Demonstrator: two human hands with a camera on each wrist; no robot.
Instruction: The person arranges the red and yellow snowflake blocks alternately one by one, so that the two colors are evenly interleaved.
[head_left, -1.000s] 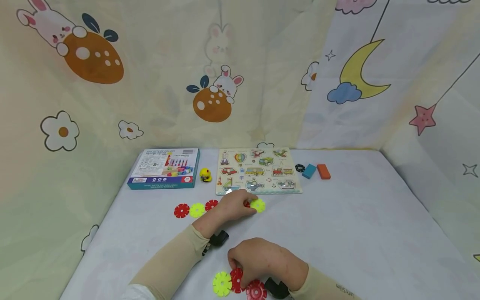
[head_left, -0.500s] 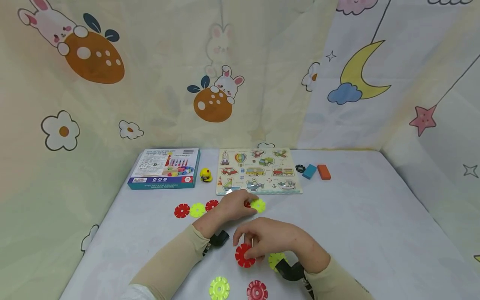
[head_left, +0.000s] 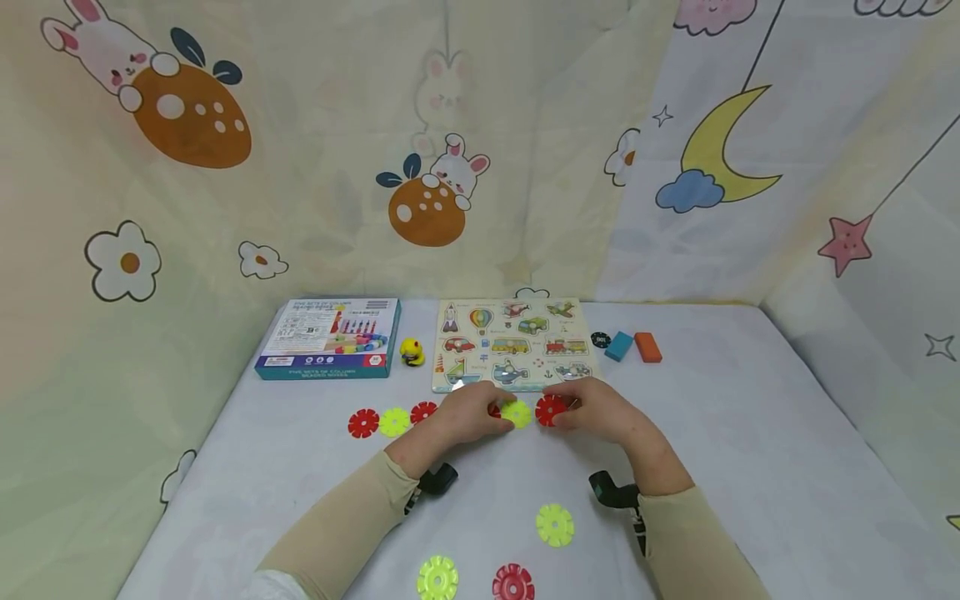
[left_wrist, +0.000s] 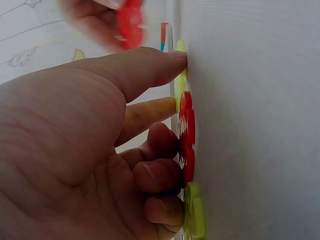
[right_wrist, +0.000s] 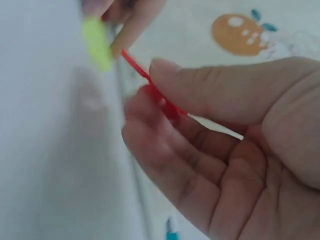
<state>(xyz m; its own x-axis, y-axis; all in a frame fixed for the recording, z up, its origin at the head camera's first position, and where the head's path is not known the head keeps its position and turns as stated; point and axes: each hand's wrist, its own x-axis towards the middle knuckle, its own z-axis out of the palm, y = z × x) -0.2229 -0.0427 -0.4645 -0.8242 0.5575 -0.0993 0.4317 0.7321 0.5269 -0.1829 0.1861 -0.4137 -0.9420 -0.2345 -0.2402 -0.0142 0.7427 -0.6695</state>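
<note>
The left arm slants from near left to far right, the right arm from near right to far left. The left hand pinches between thumb and index finger, other fingers curled; the right hand, near it but apart, pinches too, fingers bent.

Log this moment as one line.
left hand: pinches yellow-green disc ending disc row | right hand: holds red disc, gap between | nearer: loose red disc, two loose yellow-green discs

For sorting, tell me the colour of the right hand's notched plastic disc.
Red notched disc; clearest in head view.
</note>
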